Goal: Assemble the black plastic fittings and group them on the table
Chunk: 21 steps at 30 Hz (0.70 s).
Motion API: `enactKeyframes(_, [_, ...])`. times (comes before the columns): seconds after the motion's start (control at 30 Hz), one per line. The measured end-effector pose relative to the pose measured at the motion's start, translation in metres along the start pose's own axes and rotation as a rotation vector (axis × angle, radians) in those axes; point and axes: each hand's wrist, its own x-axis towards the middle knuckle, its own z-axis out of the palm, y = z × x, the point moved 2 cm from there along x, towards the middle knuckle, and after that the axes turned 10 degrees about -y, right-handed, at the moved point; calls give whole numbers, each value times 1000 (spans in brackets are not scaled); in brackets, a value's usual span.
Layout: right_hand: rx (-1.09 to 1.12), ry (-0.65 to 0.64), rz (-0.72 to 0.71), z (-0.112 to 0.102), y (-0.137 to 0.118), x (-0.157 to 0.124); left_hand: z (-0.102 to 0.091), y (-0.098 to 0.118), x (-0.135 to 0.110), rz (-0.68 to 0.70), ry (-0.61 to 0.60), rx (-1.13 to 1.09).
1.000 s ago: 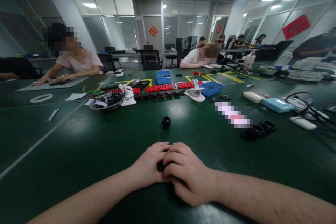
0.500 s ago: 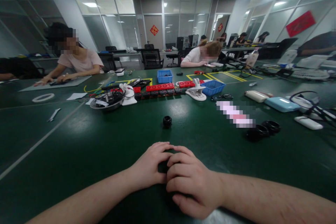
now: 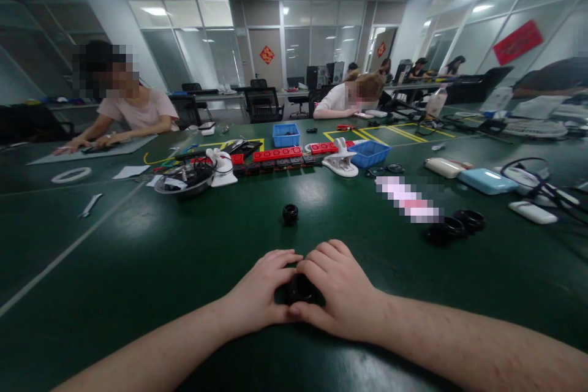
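Observation:
My left hand (image 3: 257,291) and my right hand (image 3: 337,291) meet low on the green table (image 3: 138,245), fingers curled round a small black round part (image 3: 299,288) held between them. Only its dark top shows between the thumbs. A second small black round part (image 3: 290,214) stands alone on the table a little beyond my hands. Two black rings (image 3: 454,225) lie to the right.
Across the table are a metal bowl of cables (image 3: 184,179), red power strips (image 3: 278,154), two blue bins (image 3: 371,154), a white clamp (image 3: 342,160), a wrench (image 3: 90,204) and a tape roll (image 3: 70,175). White and blue devices (image 3: 487,182) lie at right. Other people sit at the far side.
My right hand has turned and opened slightly, so the black part between my hands shows more. Both hands stay in the same spot on the table.

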Motion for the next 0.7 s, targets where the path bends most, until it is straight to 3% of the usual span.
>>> enactKeyframes(0.4, [86,-61,-245,-1,-4,-1,0,2,1,5,9,1])
enactKeyframes(0.7, [108,-94,-269,2,-5,-2,0,3,2,7,0,15])
